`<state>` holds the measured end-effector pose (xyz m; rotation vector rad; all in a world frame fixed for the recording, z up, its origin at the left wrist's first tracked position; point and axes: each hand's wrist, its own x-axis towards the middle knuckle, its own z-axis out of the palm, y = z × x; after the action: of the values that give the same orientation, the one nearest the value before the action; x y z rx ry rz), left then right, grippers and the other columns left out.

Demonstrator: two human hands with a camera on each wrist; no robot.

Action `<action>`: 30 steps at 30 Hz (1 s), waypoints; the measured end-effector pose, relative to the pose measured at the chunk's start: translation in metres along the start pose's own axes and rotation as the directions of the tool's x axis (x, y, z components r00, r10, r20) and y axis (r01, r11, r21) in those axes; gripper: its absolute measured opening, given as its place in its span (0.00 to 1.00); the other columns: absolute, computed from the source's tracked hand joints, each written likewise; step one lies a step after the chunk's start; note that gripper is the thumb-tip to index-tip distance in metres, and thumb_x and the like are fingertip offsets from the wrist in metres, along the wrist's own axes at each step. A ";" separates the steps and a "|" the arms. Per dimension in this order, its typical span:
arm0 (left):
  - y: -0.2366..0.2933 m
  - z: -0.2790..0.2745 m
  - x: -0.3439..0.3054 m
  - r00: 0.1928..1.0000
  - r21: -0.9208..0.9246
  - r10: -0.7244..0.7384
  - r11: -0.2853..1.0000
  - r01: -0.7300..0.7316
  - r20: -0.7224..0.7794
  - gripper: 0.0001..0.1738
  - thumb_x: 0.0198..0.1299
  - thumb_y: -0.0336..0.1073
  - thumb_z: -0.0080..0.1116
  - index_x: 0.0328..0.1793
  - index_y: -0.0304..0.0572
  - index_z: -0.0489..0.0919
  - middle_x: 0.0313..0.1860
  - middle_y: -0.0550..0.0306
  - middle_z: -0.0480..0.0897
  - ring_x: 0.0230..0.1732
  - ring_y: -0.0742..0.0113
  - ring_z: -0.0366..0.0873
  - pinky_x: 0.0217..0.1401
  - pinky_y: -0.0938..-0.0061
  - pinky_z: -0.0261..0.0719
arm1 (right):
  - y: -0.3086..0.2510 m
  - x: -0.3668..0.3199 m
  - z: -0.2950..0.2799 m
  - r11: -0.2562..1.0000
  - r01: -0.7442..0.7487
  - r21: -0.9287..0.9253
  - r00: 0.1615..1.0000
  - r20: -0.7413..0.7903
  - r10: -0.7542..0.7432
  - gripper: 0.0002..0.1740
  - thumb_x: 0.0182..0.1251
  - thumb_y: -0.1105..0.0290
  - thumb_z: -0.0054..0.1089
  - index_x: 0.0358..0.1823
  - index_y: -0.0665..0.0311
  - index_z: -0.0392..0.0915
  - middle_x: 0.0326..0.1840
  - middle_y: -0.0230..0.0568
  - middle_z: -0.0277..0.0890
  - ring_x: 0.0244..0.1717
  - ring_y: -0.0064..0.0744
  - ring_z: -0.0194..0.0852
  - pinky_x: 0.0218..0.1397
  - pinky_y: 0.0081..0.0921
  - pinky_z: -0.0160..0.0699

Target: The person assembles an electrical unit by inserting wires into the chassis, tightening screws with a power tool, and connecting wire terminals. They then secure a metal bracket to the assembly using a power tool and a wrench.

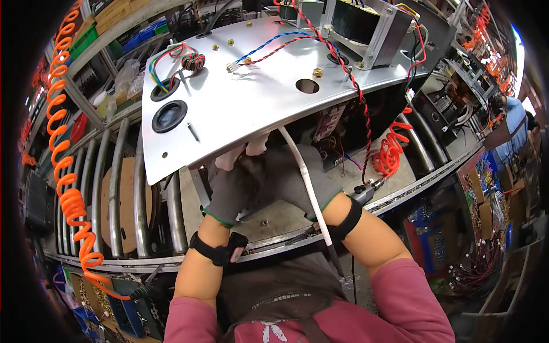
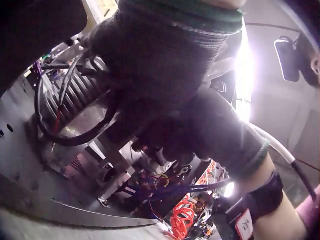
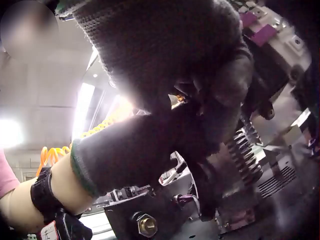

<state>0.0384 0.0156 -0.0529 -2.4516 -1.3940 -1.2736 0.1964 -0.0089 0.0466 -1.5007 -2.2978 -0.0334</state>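
Observation:
A large silver metal panel point(image 1: 246, 97) lies over an open machine, with wires and a black toroid-like coil on top. Both gloved hands meet below its front edge: my left hand point(image 1: 229, 191) and my right hand point(image 1: 303, 177), close together and overlapping. Pale fingertips point(image 1: 229, 159) show just under the edge. In the left wrist view the grey gloves sit over dark cables point(image 2: 75, 140) and a ribbed metal part point(image 2: 82, 92). The right wrist view shows the hands near a ribbed heat sink point(image 3: 245, 155) and a brass nut point(image 3: 147, 225). Whatever the fingers hold is hidden, so I cannot tell.
A white tube point(image 1: 303, 171) runs from the panel's edge down past my right wrist. A grey hand tool point(image 1: 366, 191) lies right of the hands by a red coiled hose point(image 1: 392, 148). Steel rollers point(image 1: 117, 194) stand to the left, and an orange coiled hose point(image 1: 71, 200) hangs there.

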 end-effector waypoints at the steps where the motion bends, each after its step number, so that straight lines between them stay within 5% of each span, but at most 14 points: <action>1: 0.001 0.001 0.001 1.000 0.026 0.009 1.000 -0.009 -0.014 0.24 0.51 0.25 0.60 0.58 0.39 0.76 0.46 0.47 0.82 0.45 0.50 0.81 0.48 0.63 0.78 | 0.001 0.001 -0.002 1.000 0.007 -0.005 1.000 0.006 -0.007 0.21 0.69 0.48 0.48 0.34 0.55 0.81 0.23 0.43 0.80 0.26 0.46 0.81 0.27 0.37 0.79; 4: 0.015 -0.005 0.010 0.996 -0.202 -0.018 0.979 0.000 -0.088 0.27 0.50 0.28 0.61 0.60 0.41 0.76 0.44 0.47 0.83 0.43 0.48 0.82 0.47 0.63 0.78 | 0.007 0.000 -0.010 1.000 0.026 0.015 0.998 0.065 -0.027 0.20 0.69 0.48 0.49 0.38 0.55 0.80 0.25 0.44 0.80 0.28 0.47 0.81 0.32 0.39 0.80; 7: 0.030 -0.018 0.017 0.999 -0.137 -0.036 0.990 0.034 -0.015 0.13 0.55 0.28 0.59 0.48 0.38 0.80 0.41 0.50 0.82 0.44 0.51 0.80 0.46 0.64 0.79 | 0.012 0.001 -0.008 0.997 0.079 0.007 0.996 0.029 -0.079 0.19 0.69 0.48 0.50 0.39 0.55 0.80 0.25 0.44 0.80 0.29 0.47 0.81 0.32 0.40 0.80; 10: 0.030 -0.016 0.018 0.995 -0.253 -0.073 0.966 0.054 -0.068 0.16 0.56 0.31 0.60 0.51 0.42 0.79 0.43 0.49 0.82 0.46 0.51 0.80 0.47 0.63 0.78 | 0.015 0.003 -0.010 0.992 0.115 0.054 0.993 -0.013 -0.115 0.17 0.67 0.50 0.53 0.40 0.56 0.79 0.27 0.44 0.81 0.29 0.48 0.81 0.32 0.42 0.80; 13: 0.029 -0.015 0.012 0.993 -0.102 -0.089 0.991 0.081 -0.075 0.18 0.54 0.35 0.62 0.53 0.43 0.80 0.44 0.49 0.82 0.48 0.49 0.79 0.50 0.60 0.77 | 0.011 0.006 -0.014 0.988 0.132 0.075 0.991 0.017 -0.134 0.16 0.66 0.52 0.56 0.42 0.56 0.79 0.30 0.46 0.81 0.32 0.49 0.82 0.35 0.43 0.81; 17: 0.034 -0.034 0.016 0.997 -0.194 -0.071 0.979 0.066 -0.023 0.28 0.47 0.35 0.63 0.59 0.46 0.78 0.50 0.48 0.81 0.51 0.45 0.75 0.55 0.53 0.72 | 0.010 0.009 -0.020 0.999 0.050 -0.005 0.982 0.184 -0.048 0.17 0.66 0.54 0.53 0.49 0.55 0.78 0.42 0.45 0.81 0.41 0.47 0.82 0.42 0.41 0.82; 19: 0.044 -0.054 0.013 0.990 -0.076 -0.085 0.993 0.093 0.109 0.25 0.47 0.35 0.63 0.56 0.51 0.80 0.52 0.46 0.80 0.52 0.45 0.74 0.54 0.53 0.73 | 0.017 0.008 -0.007 0.991 0.130 0.016 0.990 0.050 -0.131 0.15 0.62 0.55 0.59 0.44 0.54 0.79 0.36 0.45 0.81 0.38 0.48 0.81 0.39 0.40 0.82; 20: 0.061 -0.065 0.012 0.955 -0.103 -0.283 0.951 0.291 0.092 0.20 0.49 0.36 0.63 0.51 0.55 0.82 0.48 0.49 0.81 0.53 0.47 0.74 0.54 0.55 0.74 | 0.021 0.008 -0.004 0.981 0.191 -0.018 0.980 0.067 -0.189 0.16 0.59 0.54 0.61 0.44 0.54 0.80 0.37 0.43 0.80 0.38 0.46 0.81 0.40 0.38 0.82; 21: 0.069 -0.078 0.004 0.951 -0.099 -0.294 0.948 0.303 0.097 0.20 0.49 0.36 0.63 0.51 0.55 0.82 0.48 0.49 0.81 0.53 0.47 0.74 0.54 0.55 0.74 | 0.027 0.009 0.005 0.978 0.201 -0.049 0.975 0.105 -0.196 0.16 0.59 0.55 0.62 0.44 0.54 0.80 0.38 0.43 0.80 0.39 0.46 0.81 0.40 0.38 0.82; 23: 0.084 -0.098 -0.016 0.996 0.044 -0.054 0.997 0.058 -0.077 0.18 0.51 0.35 0.62 0.52 0.52 0.82 0.48 0.42 0.80 0.48 0.43 0.78 0.52 0.59 0.77 | 0.033 0.010 0.011 0.976 0.198 -0.088 0.966 0.187 -0.179 0.17 0.59 0.56 0.63 0.45 0.55 0.80 0.40 0.43 0.80 0.40 0.46 0.81 0.41 0.38 0.82; 24: 0.091 -0.099 -0.033 0.995 0.045 -0.062 0.997 0.065 -0.079 0.18 0.51 0.35 0.62 0.52 0.52 0.82 0.48 0.42 0.80 0.48 0.43 0.78 0.52 0.59 0.77 | 0.032 0.009 0.009 0.978 0.183 -0.100 0.960 0.231 -0.156 0.17 0.59 0.57 0.63 0.46 0.56 0.80 0.40 0.44 0.80 0.40 0.47 0.81 0.42 0.39 0.81; 27: 0.093 -0.088 -0.071 0.973 -0.097 -0.207 0.971 0.217 0.106 0.15 0.53 0.37 0.62 0.49 0.53 0.82 0.45 0.46 0.81 0.44 0.47 0.80 0.45 0.59 0.79 | 0.023 0.006 -0.001 0.985 0.163 -0.062 0.986 0.055 -0.160 0.16 0.67 0.56 0.52 0.35 0.59 0.82 0.32 0.45 0.82 0.37 0.47 0.82 0.41 0.43 0.81; 29: 0.088 -0.066 -0.080 0.765 0.040 -0.409 0.892 0.451 0.498 0.13 0.54 0.41 0.63 0.47 0.52 0.83 0.42 0.50 0.82 0.40 0.51 0.82 0.40 0.58 0.80 | 0.025 0.006 0.000 0.989 0.140 -0.034 0.989 0.056 -0.138 0.13 0.64 0.60 0.54 0.39 0.60 0.81 0.35 0.47 0.81 0.38 0.49 0.81 0.42 0.42 0.81; 30: 0.085 -0.056 -0.080 0.774 0.034 -0.421 0.886 0.462 0.472 0.13 0.54 0.41 0.63 0.47 0.52 0.83 0.42 0.50 0.82 0.40 0.51 0.82 0.40 0.58 0.80 | 0.028 0.006 0.002 0.993 0.120 0.010 0.990 0.067 -0.121 0.11 0.62 0.64 0.56 0.42 0.61 0.79 0.37 0.48 0.80 0.41 0.50 0.80 0.44 0.41 0.80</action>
<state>0.0442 -0.1131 -0.0413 -2.7091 -2.1906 -0.8101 0.2185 0.0091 0.0418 -1.3782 -2.4372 -0.0091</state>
